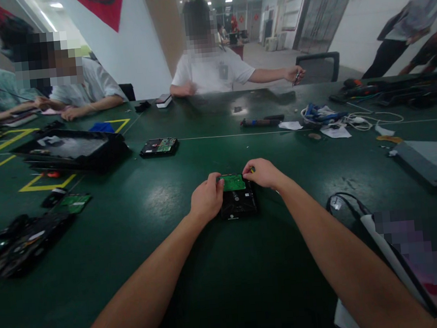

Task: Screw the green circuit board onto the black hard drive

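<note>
- Two bare hands meet over one hard drive (239,203), a flat black rectangular metal case lying on the table (197,268) between the fingers.
- Green circuit board (233,183): thin, matte, rectangular, set on the drive's far end, directly between both sets of fingertips.
- Left hand (206,200): fingers curled closed, tips pressed on the board's left edge, palm beside the case.
- Right hand (263,173): fingers pinched shut on a small tool with a yellow-green end (252,169), at the board's far right corner; its shaft is too small to make out.
- Table: dark green, smooth, faintly glossy mat surface.
- Second hard drive (159,146): same black case and green board, well beyond the left fingers.
- Tangled white cables (360,119), well apart from the right fingers.
</note>
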Motion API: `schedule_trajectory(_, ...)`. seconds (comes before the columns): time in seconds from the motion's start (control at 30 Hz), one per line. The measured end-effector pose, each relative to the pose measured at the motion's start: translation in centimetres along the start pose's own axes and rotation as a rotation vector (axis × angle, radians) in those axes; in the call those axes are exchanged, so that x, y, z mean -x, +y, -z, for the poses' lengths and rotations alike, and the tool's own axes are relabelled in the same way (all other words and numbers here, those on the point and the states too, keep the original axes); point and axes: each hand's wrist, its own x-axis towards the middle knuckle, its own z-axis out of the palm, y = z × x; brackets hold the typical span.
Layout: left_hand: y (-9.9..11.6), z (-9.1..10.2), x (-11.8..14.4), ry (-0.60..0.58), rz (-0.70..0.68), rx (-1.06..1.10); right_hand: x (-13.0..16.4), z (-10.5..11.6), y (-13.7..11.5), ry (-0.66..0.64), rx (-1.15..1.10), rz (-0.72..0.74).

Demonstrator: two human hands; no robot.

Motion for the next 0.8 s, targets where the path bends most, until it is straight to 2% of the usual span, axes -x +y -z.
schedule_trajectory(0.17, -0.04, 0.04, 0.01, -0.011, 0.011, -0.002, -0.01, 0.46, 0.39, 0.033, -0.024, 0.005)
schedule_trajectory(0.47, 0.14, 0.17, 0.06, -0.019, 0.024, 0.007, 0.39, 0.14, -0.12, -0.024, -0.076, -0.002)
schedule_trajectory(0.8, 0.4, 0.36, 0.01, -0.039, 0.053, 0.013, 0.4, 0.05, -0.25, -0.044, -0.12, -0.086)
